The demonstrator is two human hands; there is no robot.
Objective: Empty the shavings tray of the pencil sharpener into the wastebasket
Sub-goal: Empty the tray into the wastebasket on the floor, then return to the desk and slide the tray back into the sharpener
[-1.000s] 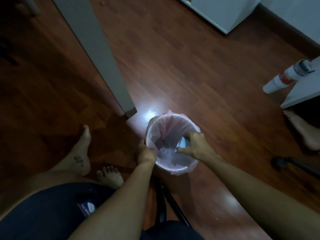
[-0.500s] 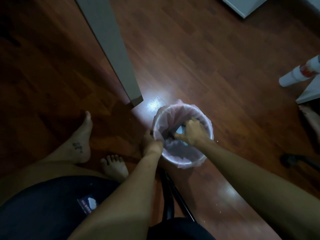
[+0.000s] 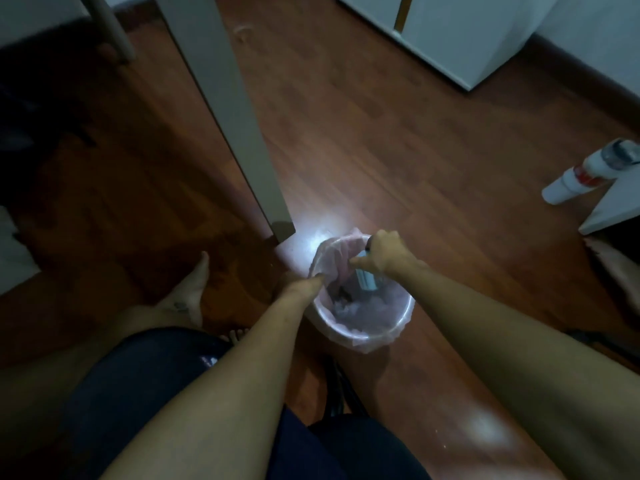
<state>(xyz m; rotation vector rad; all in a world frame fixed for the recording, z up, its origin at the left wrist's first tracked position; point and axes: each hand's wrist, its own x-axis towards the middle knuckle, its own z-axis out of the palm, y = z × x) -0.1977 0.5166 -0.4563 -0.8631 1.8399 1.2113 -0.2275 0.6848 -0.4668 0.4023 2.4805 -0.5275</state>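
Note:
A small round wastebasket (image 3: 401,318) lined with a pale pink plastic bag stands on the dark wooden floor in front of my knees. My right hand (image 3: 384,252) hovers over its far rim, closed around a light blue shavings tray (image 3: 367,281) that hangs down into the opening. My left hand (image 3: 299,284) grips the basket's left rim and liner. Crumpled paper and dark scraps lie inside the basket. The rest of the pencil sharpener is not in view.
A grey table leg (image 3: 242,133) comes down just left of the basket. A white cabinet (image 3: 450,36) stands at the back right. A white bottle (image 3: 585,174) lies beside a white panel (image 3: 613,206) at the right edge. My bare feet (image 3: 188,292) rest on the floor to the left.
My right hand has risen from inside the basket to its far rim, and the blue tray now hangs lower from the fingers. The left hand stays on the rim.

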